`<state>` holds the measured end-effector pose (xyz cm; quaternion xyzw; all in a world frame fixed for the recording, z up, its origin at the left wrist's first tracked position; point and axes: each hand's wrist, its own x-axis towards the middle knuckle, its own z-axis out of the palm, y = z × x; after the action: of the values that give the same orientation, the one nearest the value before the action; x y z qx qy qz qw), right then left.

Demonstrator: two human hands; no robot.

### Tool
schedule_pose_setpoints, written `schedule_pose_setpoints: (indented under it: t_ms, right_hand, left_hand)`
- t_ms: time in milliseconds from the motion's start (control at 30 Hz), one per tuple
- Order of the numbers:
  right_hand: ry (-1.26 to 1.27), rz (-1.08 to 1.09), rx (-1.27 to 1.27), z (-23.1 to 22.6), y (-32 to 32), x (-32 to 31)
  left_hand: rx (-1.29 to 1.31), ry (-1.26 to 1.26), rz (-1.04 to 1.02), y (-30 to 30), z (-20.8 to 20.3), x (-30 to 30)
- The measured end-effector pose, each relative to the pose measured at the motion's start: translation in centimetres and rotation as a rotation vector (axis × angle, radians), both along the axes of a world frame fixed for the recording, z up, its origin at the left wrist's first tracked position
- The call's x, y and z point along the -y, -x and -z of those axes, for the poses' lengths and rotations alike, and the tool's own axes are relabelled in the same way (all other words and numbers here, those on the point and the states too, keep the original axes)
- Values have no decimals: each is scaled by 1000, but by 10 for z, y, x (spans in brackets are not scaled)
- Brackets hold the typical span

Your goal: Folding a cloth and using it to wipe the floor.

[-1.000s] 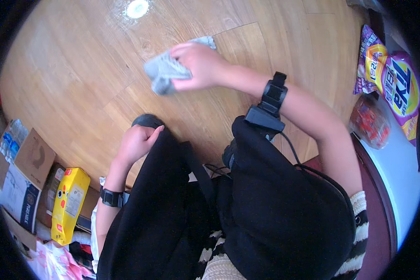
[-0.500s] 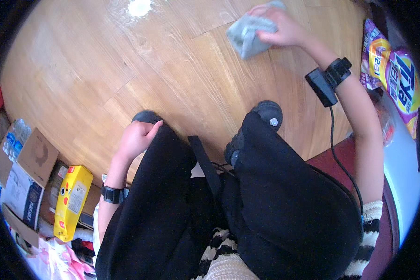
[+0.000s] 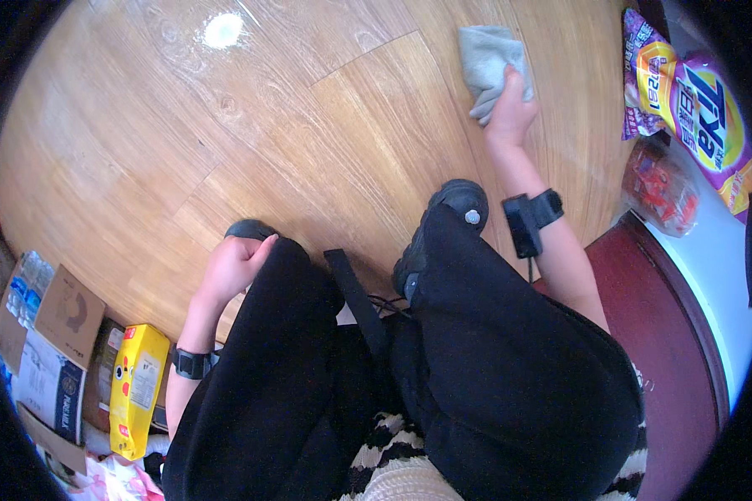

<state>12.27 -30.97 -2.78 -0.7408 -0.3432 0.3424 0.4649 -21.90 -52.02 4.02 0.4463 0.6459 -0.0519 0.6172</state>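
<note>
A folded grey-green cloth (image 3: 486,60) lies against the wood-plank floor (image 3: 326,125) at the upper right. My right hand (image 3: 512,110) grips its near edge, thumb on top and the arm stretched forward. Beside my left knee rests my left hand (image 3: 232,269), its fingers curled in toward the black trouser leg and partly hidden by it. Whether anything is inside those fingers I cannot see. Each wrist carries a black strap; the right one also bears a black box (image 3: 522,225).
Purple-and-yellow detergent bags (image 3: 702,125) and a clear bag with red contents (image 3: 662,188) line the right side, above a dark red door sill (image 3: 643,309). At left stand an open carton (image 3: 68,317) with bottles and a yellow box (image 3: 138,384). My black shoes (image 3: 459,204) are on the floor.
My right hand has drawn the cloth to the right and turned, so its forearm now runs closer to my knee. The clear bag shows more fully. My left hand stays by the knee.
</note>
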Motion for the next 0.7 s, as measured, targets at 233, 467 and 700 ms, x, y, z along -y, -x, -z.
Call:
schedule_pose_setpoints:
  t_ms: [233, 467, 700]
  right_hand:
    - [90, -18, -61, -15, 62, 13]
    - [-68, -786, 124, -15, 97, 14]
    - [-182, -1621, 203, -7, 72, -3]
  left_hand:
    - [-1, -58, 15, 4, 6, 8]
    - [7, -47, 8, 0, -2, 0]
    - [-15, 4, 18, -3, -8, -6]
